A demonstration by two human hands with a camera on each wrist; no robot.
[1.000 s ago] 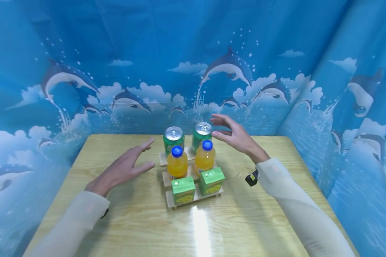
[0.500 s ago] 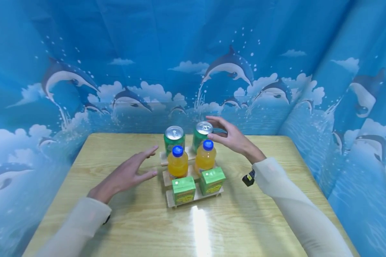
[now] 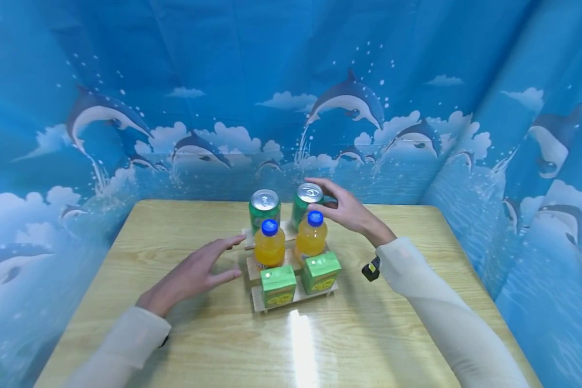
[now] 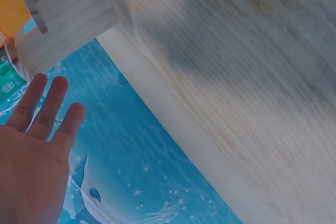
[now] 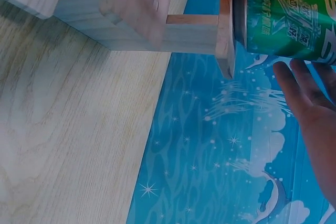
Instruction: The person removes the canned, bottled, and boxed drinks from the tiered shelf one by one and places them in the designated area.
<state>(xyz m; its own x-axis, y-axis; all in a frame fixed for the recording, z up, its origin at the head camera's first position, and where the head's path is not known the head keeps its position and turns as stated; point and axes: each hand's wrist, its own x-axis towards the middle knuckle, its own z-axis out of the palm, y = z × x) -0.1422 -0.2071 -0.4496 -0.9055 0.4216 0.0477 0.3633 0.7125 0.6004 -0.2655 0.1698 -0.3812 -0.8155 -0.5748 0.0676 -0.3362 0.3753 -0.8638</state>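
Note:
Three wooden tiers of a rack (image 3: 299,292) carry two green cans (image 3: 264,218) (image 3: 298,213) at the back, two orange bottles with blue caps (image 3: 269,251) (image 3: 310,240) in the middle and two green cartons (image 3: 278,291) (image 3: 322,275) in front. Beside the right can is my right hand (image 3: 346,212), index finger behind its top and thumb in front; in the right wrist view the fingertips lie close to the can (image 5: 289,27), contact unclear. My left hand (image 3: 189,277) hovers left of the rack, fingers extended, holding nothing; the left wrist view shows spread fingers near the rack (image 4: 73,19).
The rack stands on a light wooden table (image 3: 213,345). A blue curtain (image 3: 252,64) printed with dolphins hangs behind the table and along its sides. A small black device (image 3: 371,269) hangs at the right wrist.
My right hand has moved left, from beside the right can to around its top. My left hand has shifted right and toward the front, nearer the rack. The drinks have stayed in place.

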